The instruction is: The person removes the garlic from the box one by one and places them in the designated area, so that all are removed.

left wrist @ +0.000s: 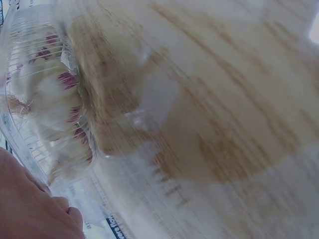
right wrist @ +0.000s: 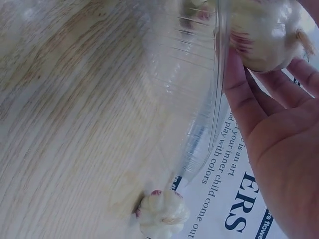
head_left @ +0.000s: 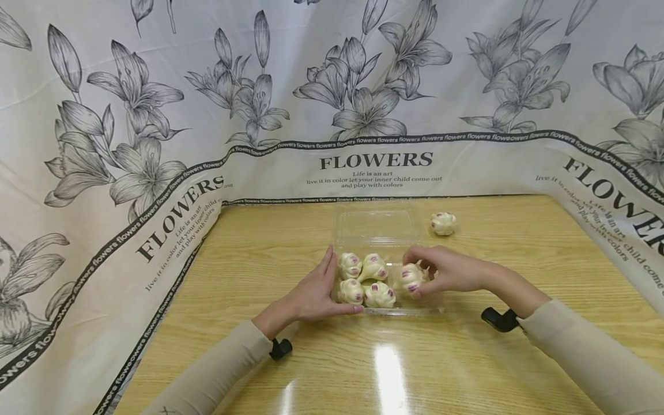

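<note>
A clear plastic clamshell box (head_left: 415,308) lies on the table with its lid (head_left: 376,225) folded back. Several white garlic bulbs (head_left: 380,294) with purple streaks fill its left part. My left hand (head_left: 316,291) rests against the box's left side, fingers straight along the wall and thumb along the front rim. Over the right part of the box, my right hand (head_left: 448,270) pinches another garlic bulb (head_left: 412,278) between thumb and fingers. In the right wrist view this bulb (right wrist: 261,37) is right at the box wall, its root tuft facing outward.
One loose garlic bulb (head_left: 443,223) sits on the wooden table (head_left: 259,242), right of the lid. A white cloth (head_left: 378,170) printed with flowers and lettering hangs behind the table and along both sides.
</note>
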Tool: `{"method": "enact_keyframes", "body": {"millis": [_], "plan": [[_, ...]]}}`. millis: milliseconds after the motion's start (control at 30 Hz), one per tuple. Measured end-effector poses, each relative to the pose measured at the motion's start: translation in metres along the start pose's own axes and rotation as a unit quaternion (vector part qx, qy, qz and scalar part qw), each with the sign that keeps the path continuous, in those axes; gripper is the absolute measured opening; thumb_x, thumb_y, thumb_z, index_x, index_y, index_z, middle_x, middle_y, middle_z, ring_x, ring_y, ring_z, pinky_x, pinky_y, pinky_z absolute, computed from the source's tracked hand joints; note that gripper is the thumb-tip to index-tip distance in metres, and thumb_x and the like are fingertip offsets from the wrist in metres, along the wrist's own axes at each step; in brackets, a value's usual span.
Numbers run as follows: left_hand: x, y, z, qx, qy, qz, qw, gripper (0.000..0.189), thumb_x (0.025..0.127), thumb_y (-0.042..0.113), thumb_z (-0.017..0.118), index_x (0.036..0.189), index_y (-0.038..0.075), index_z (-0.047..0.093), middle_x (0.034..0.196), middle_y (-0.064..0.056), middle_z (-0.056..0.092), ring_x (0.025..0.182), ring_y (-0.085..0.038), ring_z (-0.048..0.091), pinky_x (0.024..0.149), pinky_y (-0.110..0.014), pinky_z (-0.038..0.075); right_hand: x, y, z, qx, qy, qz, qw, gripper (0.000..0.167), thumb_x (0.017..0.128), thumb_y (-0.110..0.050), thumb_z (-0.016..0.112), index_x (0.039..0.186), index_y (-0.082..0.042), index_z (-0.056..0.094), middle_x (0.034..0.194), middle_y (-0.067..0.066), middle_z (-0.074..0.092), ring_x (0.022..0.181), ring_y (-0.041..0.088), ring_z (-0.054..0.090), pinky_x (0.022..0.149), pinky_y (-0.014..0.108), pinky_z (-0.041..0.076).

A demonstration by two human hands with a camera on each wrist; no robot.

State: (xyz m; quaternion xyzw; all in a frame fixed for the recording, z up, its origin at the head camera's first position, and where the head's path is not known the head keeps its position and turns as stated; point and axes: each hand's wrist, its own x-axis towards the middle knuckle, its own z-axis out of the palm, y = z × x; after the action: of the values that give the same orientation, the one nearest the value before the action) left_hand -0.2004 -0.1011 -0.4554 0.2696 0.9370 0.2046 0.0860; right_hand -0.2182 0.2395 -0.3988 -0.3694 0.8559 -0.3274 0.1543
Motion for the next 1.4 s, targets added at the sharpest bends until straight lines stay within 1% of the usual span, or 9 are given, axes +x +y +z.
{"method": "enact_keyframes", "body": {"millis": [200, 367, 467, 567, 733, 967, 1167, 1400], "plan": [[0.0, 0.001, 0.0, 0.0, -0.002, -0.001, 1.0, 0.136, 0.079, 0.088, 0.057, 0.162, 0.001, -0.006, 0.17, -0.016, -0.015, 0.155, -0.035, 0.016, 0.124, -0.042, 0.025, -0.001, 0.002, 0.003, -0.009, 0.004, -0.004, 0.9999, 0.06, 0.086, -0.032, 0.085, 0.134, -0.006, 0.06, 0.113, -0.005, 0.064, 0.085, 0.019, 0.057, 0.074, 0.033, 0.057], [0.001, 0.001, 0.0, 0.001, -0.002, -0.001, 1.0, 0.136, 0.079, 0.088, 0.057, 0.162, 0.001, -0.006, 0.17, -0.016, -0.015, 0.154, -0.035, 0.017, 0.124, -0.042, 0.025, -0.002, 0.004, 0.004, 0.005, 0.01, 0.004, 0.9999, 0.063, 0.087, -0.034, 0.083, 0.138, -0.006, 0.06, 0.11, -0.003, 0.061, 0.082, 0.02, 0.051, 0.07, 0.029, 0.055], [0.001, 0.001, -0.001, 0.002, -0.002, 0.0, 1.0, 0.136, 0.079, 0.087, 0.057, 0.162, 0.0, -0.006, 0.17, -0.016, -0.015, 0.154, -0.035, 0.017, 0.124, -0.042, 0.025, -0.003, 0.003, 0.004, 0.013, 0.018, 0.008, 0.9997, 0.063, 0.087, -0.035, 0.083, 0.138, -0.006, 0.06, 0.113, -0.001, 0.062, 0.085, 0.019, 0.052, 0.073, 0.029, 0.056], [0.001, 0.001, -0.001, 0.004, -0.001, 0.001, 1.0, 0.136, 0.079, 0.087, 0.058, 0.162, 0.0, -0.006, 0.17, -0.017, -0.015, 0.155, -0.035, 0.016, 0.124, -0.042, 0.025, -0.004, 0.002, 0.004, 0.018, 0.026, 0.004, 0.9995, 0.062, 0.088, -0.035, 0.082, 0.137, -0.005, 0.06, 0.12, 0.001, 0.064, 0.091, 0.018, 0.057, 0.079, 0.031, 0.058], [0.001, 0.0, -0.001, 0.005, -0.002, 0.001, 1.0, 0.136, 0.079, 0.087, 0.057, 0.162, 0.0, -0.006, 0.17, -0.017, -0.015, 0.154, -0.035, 0.016, 0.124, -0.042, 0.025, -0.006, 0.001, 0.004, 0.033, 0.029, -0.003, 0.999, 0.058, 0.09, -0.033, 0.08, 0.136, -0.002, 0.061, 0.128, 0.008, 0.065, 0.102, 0.022, 0.064, 0.085, 0.034, 0.06], [0.002, 0.0, 0.0, 0.003, -0.001, 0.003, 1.0, 0.136, 0.079, 0.086, 0.059, 0.162, 0.001, -0.007, 0.17, -0.017, -0.015, 0.154, -0.036, 0.017, 0.124, -0.042, 0.025, -0.007, 0.003, 0.005, 0.038, 0.033, -0.004, 0.9987, 0.059, 0.091, -0.032, 0.08, 0.137, -0.001, 0.06, 0.13, 0.011, 0.064, 0.107, 0.026, 0.066, 0.087, 0.035, 0.061], [0.002, -0.001, 0.0, 0.001, 0.0, 0.002, 1.0, 0.136, 0.079, 0.086, 0.059, 0.162, 0.0, -0.006, 0.17, -0.016, -0.015, 0.154, -0.035, 0.016, 0.124, -0.042, 0.025, -0.009, 0.005, 0.004, 0.045, 0.04, -0.016, 0.9981, 0.056, 0.093, -0.028, 0.078, 0.139, -0.001, 0.06, 0.132, 0.013, 0.064, 0.109, 0.028, 0.067, 0.089, 0.036, 0.061], [0.001, -0.001, 0.0, 0.001, 0.0, 0.003, 1.0, 0.135, 0.08, 0.085, 0.06, 0.162, 0.0, -0.006, 0.17, -0.017, -0.015, 0.154, -0.036, 0.017, 0.124, -0.043, 0.026, -0.013, 0.006, 0.001, 0.024, 0.055, -0.03, 0.9978, 0.053, 0.096, -0.023, 0.074, 0.139, 0.003, 0.059, 0.133, 0.018, 0.065, 0.109, 0.029, 0.068, 0.091, 0.039, 0.061]]}}
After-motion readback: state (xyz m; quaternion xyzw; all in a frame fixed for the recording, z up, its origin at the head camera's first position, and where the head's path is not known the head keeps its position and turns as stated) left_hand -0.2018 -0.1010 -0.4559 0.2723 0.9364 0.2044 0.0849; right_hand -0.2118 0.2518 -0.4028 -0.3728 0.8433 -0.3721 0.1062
